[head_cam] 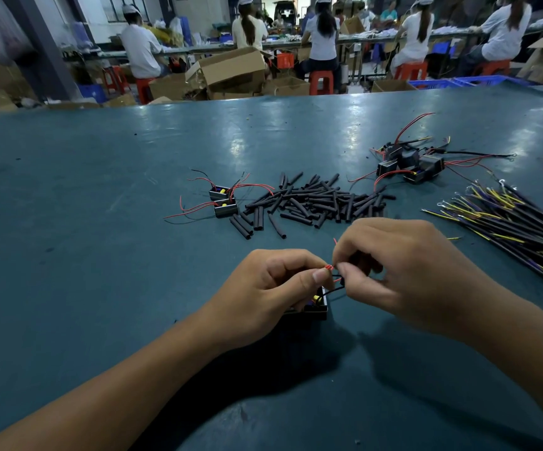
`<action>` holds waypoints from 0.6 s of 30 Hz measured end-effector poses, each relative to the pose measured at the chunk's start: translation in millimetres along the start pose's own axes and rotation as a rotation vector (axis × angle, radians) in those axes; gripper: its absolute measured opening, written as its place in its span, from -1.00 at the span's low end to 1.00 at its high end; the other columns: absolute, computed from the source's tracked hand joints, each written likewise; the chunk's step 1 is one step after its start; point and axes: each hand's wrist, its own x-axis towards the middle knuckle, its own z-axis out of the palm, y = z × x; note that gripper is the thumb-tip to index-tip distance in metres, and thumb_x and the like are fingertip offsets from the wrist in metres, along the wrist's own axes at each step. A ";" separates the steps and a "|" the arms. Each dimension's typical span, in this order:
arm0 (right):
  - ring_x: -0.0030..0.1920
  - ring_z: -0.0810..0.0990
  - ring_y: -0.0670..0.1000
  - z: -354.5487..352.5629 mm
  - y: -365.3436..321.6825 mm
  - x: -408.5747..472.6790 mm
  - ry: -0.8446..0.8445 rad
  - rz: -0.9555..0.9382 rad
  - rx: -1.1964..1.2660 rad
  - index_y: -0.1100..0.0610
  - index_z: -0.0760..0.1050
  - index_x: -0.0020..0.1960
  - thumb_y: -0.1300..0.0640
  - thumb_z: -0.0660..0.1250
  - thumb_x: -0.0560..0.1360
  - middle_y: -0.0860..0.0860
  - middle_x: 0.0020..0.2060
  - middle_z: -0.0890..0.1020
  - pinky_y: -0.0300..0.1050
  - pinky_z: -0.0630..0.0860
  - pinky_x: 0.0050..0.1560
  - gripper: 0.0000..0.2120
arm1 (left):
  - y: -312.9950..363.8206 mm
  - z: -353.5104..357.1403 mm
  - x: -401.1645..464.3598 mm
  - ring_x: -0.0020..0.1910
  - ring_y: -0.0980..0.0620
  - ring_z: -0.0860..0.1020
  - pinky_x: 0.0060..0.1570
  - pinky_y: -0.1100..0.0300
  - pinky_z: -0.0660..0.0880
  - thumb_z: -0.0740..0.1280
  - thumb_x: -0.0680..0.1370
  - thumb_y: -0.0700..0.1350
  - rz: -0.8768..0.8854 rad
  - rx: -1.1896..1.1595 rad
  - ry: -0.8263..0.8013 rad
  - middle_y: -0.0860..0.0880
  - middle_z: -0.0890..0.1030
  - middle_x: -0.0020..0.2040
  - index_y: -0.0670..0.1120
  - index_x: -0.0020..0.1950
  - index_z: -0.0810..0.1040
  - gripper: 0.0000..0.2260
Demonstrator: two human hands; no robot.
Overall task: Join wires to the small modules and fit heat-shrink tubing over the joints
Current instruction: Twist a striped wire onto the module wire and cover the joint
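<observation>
A small black module (316,308) lies on the green table (101,222) under my left hand (270,294). Thin red wires (329,267) rise from it, and my left thumb and forefinger pinch them. My right hand (403,271) meets them from the right and pinches the same wire ends; a black wire loops just below the fingertips. Behind my hands lies a heap of black heat-shrink tubes (315,201). Two more modules (224,203) with red and black leads sit left of the heap.
A cluster of wired modules (410,164) sits at the back right. A bundle of black and yellow wires with ring terminals (517,222) fans out along the right edge. Beyond the table, people sit on red stools at benches among cardboard boxes (231,73).
</observation>
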 end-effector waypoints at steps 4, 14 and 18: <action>-0.50 0.38 -0.15 2.7 -0.8 2.3 -0.089 0.349 0.371 0.07 0.55 -0.30 0.17 0.40 0.44 -0.12 -0.52 0.49 -0.38 0.25 -0.45 -0.86 | 0.0 0.0 -0.1 -0.41 0.14 0.42 -0.37 0.27 0.37 0.33 0.62 -0.08 0.032 0.135 0.022 0.09 0.50 -0.37 -0.12 -0.06 0.65 -0.83; -0.49 0.36 -0.15 6.9 1.7 3.0 -0.124 0.580 0.820 0.09 0.59 -0.31 0.18 0.41 0.39 -0.09 -0.50 0.49 -0.35 0.27 -0.47 -0.89 | 2.8 0.8 2.3 -0.40 0.19 0.36 -0.35 0.32 0.31 0.33 0.60 -0.09 -0.015 0.002 0.023 0.15 0.47 -0.38 -0.01 -0.15 0.64 -0.84; -0.30 0.42 -0.22 2.3 10.7 -0.2 0.031 -0.039 0.136 0.10 0.59 -0.11 0.18 0.37 0.50 -0.22 -0.31 0.47 -0.45 0.30 -0.20 -0.97 | 4.8 -1.0 4.1 -0.44 0.17 0.33 -0.35 0.34 0.30 0.33 0.55 -0.06 -0.067 -0.069 0.041 0.11 0.42 -0.45 0.02 -0.24 0.63 -0.82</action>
